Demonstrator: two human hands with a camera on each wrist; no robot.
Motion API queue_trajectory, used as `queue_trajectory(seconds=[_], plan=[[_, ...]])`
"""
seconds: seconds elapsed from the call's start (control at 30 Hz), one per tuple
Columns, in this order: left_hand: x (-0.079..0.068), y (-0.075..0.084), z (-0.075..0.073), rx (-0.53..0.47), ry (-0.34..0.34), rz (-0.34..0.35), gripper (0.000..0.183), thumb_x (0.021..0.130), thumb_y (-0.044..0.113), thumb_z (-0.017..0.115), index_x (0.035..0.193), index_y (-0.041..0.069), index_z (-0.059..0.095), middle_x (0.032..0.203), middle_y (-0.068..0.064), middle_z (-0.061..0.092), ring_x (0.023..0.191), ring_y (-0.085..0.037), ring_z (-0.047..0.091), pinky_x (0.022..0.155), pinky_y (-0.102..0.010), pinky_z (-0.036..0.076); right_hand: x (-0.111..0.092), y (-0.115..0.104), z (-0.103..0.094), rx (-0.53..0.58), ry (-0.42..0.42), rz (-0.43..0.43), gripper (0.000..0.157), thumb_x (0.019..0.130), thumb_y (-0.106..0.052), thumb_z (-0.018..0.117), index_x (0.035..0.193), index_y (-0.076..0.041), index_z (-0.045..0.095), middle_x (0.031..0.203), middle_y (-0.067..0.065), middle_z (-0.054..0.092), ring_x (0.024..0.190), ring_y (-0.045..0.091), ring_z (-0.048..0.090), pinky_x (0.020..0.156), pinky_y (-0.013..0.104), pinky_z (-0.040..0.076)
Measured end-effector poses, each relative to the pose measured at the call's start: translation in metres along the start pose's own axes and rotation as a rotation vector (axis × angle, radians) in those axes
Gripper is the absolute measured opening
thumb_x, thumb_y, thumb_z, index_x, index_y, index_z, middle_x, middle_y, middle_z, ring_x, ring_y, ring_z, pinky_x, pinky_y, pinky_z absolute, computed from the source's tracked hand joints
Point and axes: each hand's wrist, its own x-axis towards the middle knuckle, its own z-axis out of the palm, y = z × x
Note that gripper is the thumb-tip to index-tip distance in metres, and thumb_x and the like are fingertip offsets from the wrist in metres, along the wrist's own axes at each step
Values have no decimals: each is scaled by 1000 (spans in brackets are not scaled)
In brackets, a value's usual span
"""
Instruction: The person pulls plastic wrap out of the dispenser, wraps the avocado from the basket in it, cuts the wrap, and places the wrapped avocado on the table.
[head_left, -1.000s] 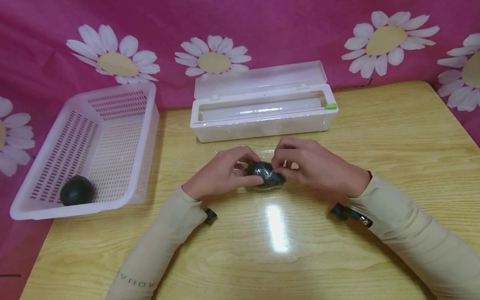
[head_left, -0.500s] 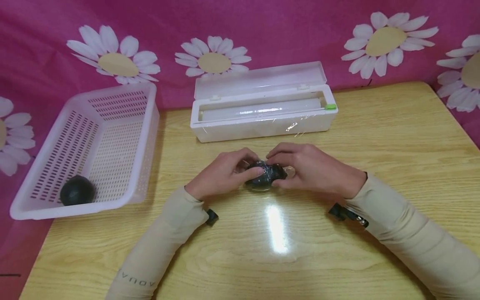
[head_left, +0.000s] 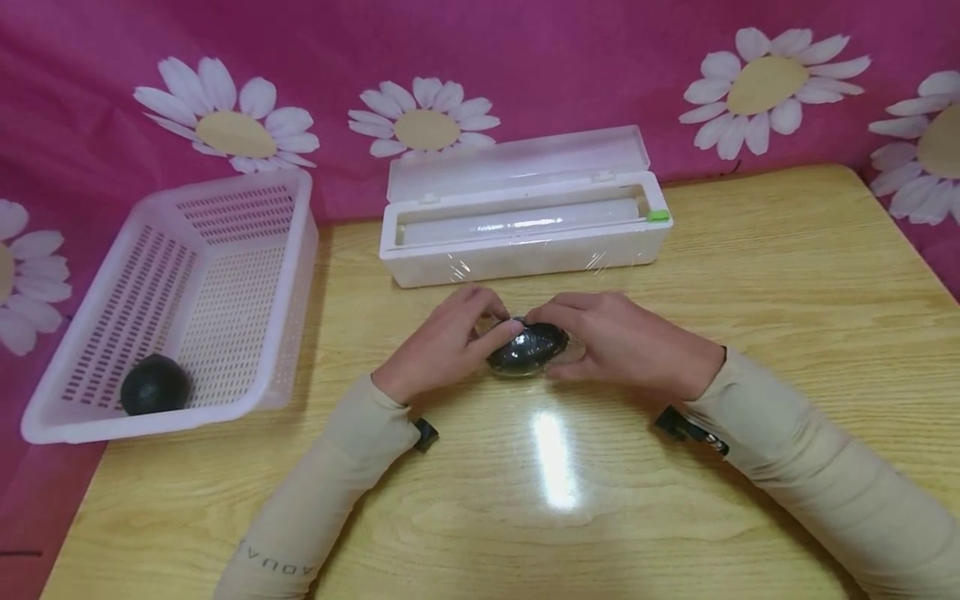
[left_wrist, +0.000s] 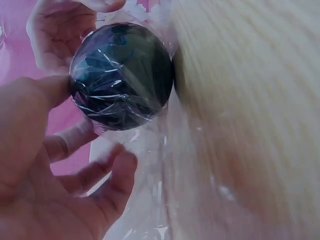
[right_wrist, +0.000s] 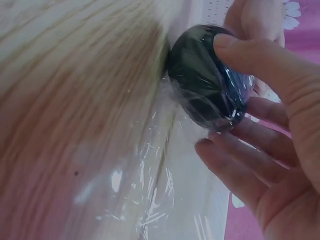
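Seemingly mid-wrap, clamped dark fruit (head_left: 528,348) in fingers of left hand (head_left: 444,340), nine o'clock, and right hand (head_left: 628,343), three, and likely needed to smooth cling film (right_wrist: 152,167).

Right hand (right_wrist: 295,145) grips dark rounded object (right_wrist: 192,60) wrapped in clear film (right_wrist: 212,97); left hand (right_wrist: 260,20) behind it.

I am wearing beige sleeves (head_left: 817,475), dark lettering (head_left: 276,566) marking the left. My ball (head_left: 527,350) is gleaming blackish green through clear film (left_wrist: 114,92). The bench (head_left: 645,517) is showing yellowish wood grain, the box (head_left: 525,265) white; white, yellow-centred daisies (head_left: 236,134) are dotting the magenta cloth (head_left: 585,58).
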Motion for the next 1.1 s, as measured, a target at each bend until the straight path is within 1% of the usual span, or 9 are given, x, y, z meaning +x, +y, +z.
queue_trajectory(seconds=[0.1, 0.23, 0.4, 0.53, 0.67, 0.77, 0.9, 1.0, 1.1], plan=[[-1, 1, -1, 26, 21, -26, 33, 105, 42, 58, 112, 11, 67, 123, -4, 59, 110, -20, 58, 97, -37, 52, 1, 1, 3, -11, -5, 4, 65, 84, -29, 87, 142, -15, 60, 135, 5, 68, 121, 20, 67, 104, 42, 58], [2, 0, 0, -6, 36, -62, 37, 105, 42, 60, 121, 10, 67, 111, -3, 67, 98, -18, 62, 88, -33, 55, 3, 1, 4, -20, -5, -3, 68, 84, -27, 88, 145, -17, 58, 137, 4, 67, 122, 20, 66, 105, 42, 57], [5, -2, -1, -5, 50, -39, 36, 106, 39, 58, 129, 12, 62, 103, -2, 73, 92, -15, 66, 86, -33, 56, 6, 2, 6, -33, -1, 2, 67, 83, -24, 88, 143, -13, 60, 134, 3, 66, 119, 19, 67, 103, 41, 58], [2, -2, -2, 32, 11, -35, 44, 100, 46, 66, 129, 14, 66, 112, -1, 69, 97, -16, 64, 88, -33, 56, 9, 5, 7, -52, -3, 0, 66, 85, -21, 86, 144, -8, 59, 132, 6, 66, 114, 19, 68, 101, 39, 59], [-2, -2, -7, 50, -73, -46, 73, 84, 49, 84, 141, 13, 59, 129, -4, 59, 109, -20, 61, 97, -38, 56, 11, 8, 7, -57, 0, -2, 63, 85, -16, 85, 142, -7, 60, 129, 6, 66, 110, 19, 68, 100, 39, 60], [-4, -3, -11, 77, -144, -36, 84, 80, 37, 89, 151, 14, 50, 139, -6, 52, 117, -21, 59, 106, -41, 54, 12, 10, 6, -38, -8, 5, 62, 84, -13, 83, 141, -7, 60, 129, 6, 65, 112, 21, 67, 101, 40, 59], [-4, -5, -18, 94, -215, -5, 87, 80, 12, 81, 158, 13, 42, 143, -7, 51, 118, -21, 57, 105, -39, 54, 12, 14, 6, -3, -42, 16, 65, 84, -12, 80, 144, -8, 57, 136, 6, 61, 118, 22, 64, 104, 41, 58], [-4, -8, -22, 108, -232, 34, 87, 81, 3, 74, 160, 11, 38, 145, -8, 52, 120, -21, 59, 105, -38, 55, 11, 18, 5, 8, -64, 13, 69, 84, -11, 79, 148, -9, 54, 139, 7, 58, 119, 22, 62, 105, 42, 57], [-4, -10, -23, 114, -213, 66, 84, 84, 1, 71, 160, 12, 37, 145, -9, 56, 126, -23, 61, 109, -40, 53, 10, 20, 3, -9, -73, -6, 71, 84, -9, 79, 150, -8, 52, 140, 8, 57, 119, 23, 62, 104, 42, 57]])
